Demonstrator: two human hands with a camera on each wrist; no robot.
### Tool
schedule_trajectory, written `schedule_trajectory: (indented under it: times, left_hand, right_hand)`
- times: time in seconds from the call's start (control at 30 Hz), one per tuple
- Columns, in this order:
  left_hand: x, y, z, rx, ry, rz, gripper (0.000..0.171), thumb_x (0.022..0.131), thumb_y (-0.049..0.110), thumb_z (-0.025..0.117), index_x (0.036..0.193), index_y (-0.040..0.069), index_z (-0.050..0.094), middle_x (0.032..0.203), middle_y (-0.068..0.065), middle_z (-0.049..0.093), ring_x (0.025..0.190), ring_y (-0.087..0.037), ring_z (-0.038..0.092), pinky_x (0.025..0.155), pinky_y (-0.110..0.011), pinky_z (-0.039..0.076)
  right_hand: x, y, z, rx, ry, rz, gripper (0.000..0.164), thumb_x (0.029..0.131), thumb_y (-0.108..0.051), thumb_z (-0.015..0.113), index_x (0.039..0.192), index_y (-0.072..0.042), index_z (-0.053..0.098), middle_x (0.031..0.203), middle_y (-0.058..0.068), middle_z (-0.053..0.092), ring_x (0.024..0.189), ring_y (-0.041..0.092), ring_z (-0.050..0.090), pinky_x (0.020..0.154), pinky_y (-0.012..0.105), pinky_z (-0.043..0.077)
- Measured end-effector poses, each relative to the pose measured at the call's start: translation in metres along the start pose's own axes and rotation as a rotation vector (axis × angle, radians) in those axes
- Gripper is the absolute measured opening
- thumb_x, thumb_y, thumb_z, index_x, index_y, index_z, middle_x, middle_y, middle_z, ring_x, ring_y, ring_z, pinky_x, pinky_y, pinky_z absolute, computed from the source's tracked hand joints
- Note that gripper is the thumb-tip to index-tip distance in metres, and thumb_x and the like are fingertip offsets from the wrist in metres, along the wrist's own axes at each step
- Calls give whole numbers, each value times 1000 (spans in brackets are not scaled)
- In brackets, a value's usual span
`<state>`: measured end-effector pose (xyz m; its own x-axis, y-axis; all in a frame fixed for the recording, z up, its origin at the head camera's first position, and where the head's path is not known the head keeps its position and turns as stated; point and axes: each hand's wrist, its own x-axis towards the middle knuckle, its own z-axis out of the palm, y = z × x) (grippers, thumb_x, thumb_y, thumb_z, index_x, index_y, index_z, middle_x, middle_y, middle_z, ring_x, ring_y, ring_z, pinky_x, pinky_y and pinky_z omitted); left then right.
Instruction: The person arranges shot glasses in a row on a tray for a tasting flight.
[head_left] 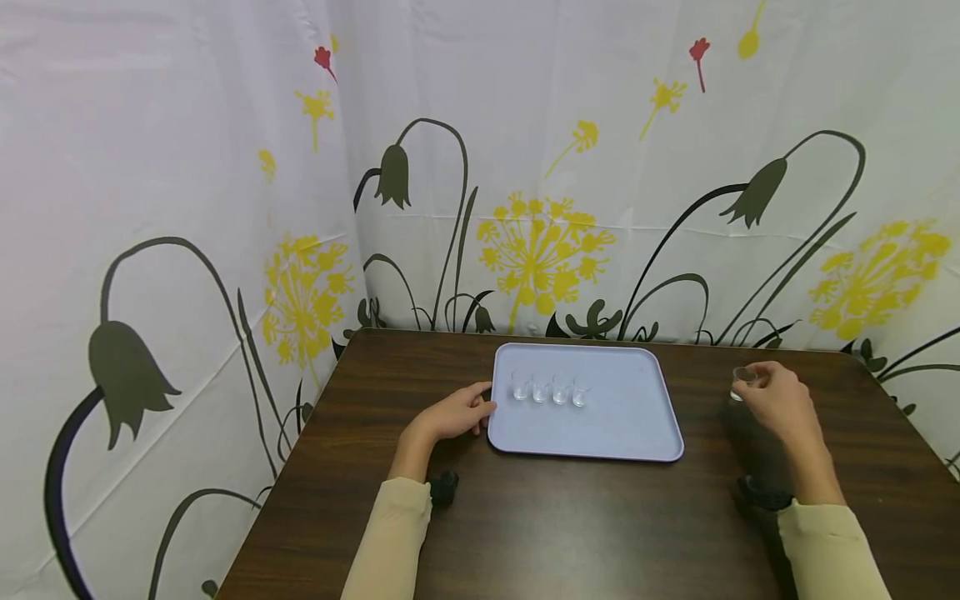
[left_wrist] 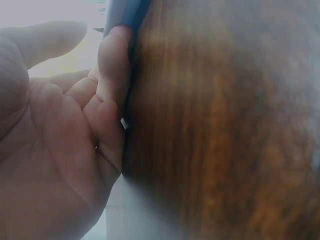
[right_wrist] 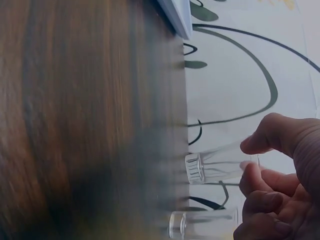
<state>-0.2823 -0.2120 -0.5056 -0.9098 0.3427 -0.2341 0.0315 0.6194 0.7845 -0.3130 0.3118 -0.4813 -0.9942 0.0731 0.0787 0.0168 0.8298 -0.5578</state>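
Note:
A light-blue tray [head_left: 630, 417] lies on the table with several small clear shot glasses [head_left: 559, 392] standing in a row on its left half. My left hand [head_left: 453, 412] rests at the tray's left edge, fingertips touching its side and the thumb apart in the left wrist view. To the right of the tray, my right hand [head_left: 780, 400] pinches a clear shot glass [right_wrist: 215, 165] near its rim between thumb and fingers. The glass's base is close over the table, slightly tilted. A second shot glass [right_wrist: 205, 224] stands beside it under the curled lower fingers, mostly hidden by the hand in the head view.
The dark wooden table [head_left: 562, 525] carries everything. A white curtain [head_left: 637, 167] with printed flowers hangs along its back and left side. Dark wrist bands [head_left: 444, 487] sit on both wrists.

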Motion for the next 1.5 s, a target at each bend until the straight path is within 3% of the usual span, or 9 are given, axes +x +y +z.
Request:
schedule_trajectory:
  times: [0.13,0.43,0.77,0.97,1.2,1.5]
  left_hand:
    - [0,-1,-1,0,-3,7,62,112,27,53,165,-3,36,85,-5,65,73,-15,60,71,-29,46]
    - [2,-3,-3,1,-13,6,63,113,27,53,165,-2,35,85,-7,66,73,-15,60,71,-29,45]
    - [2,-1,0,-1,-19,9,63,112,24,54,165,-3,35,86,-7,67,74,-16,60,70,-28,44]
    - [0,-1,-1,9,-24,3,68,106,14,60,166,-3,33,84,-6,65,72,-15,54,66,-28,40]
    - [-2,0,-1,-13,-24,-2,70,106,13,64,165,-5,32,80,-4,63,69,-15,54,63,-27,40]
    - [1,2,2,47,-14,0,75,106,15,66,168,-3,28,80,-3,62,67,-14,51,62,-26,41]
  right_hand:
    - [1,-7,7,5,12,-6,55,103,-29,62,138,13,57,109,28,70,82,30,64,63,33,44]
    - [-4,-25,15,3,18,-52,53,101,-24,65,136,15,57,103,23,66,84,30,60,65,33,43]
    - [-11,-43,22,23,23,-121,49,100,-20,65,135,14,59,89,12,62,73,21,55,62,35,41]
    - [-12,-60,27,24,22,-123,49,100,-22,66,136,10,60,91,11,63,75,22,57,63,34,42]
    - [-14,-73,37,57,4,-156,45,99,-20,68,134,8,62,92,12,63,76,23,57,64,34,43]
    - [-15,-83,51,96,-17,-160,43,98,-17,67,133,6,65,95,13,65,81,24,59,66,33,46]
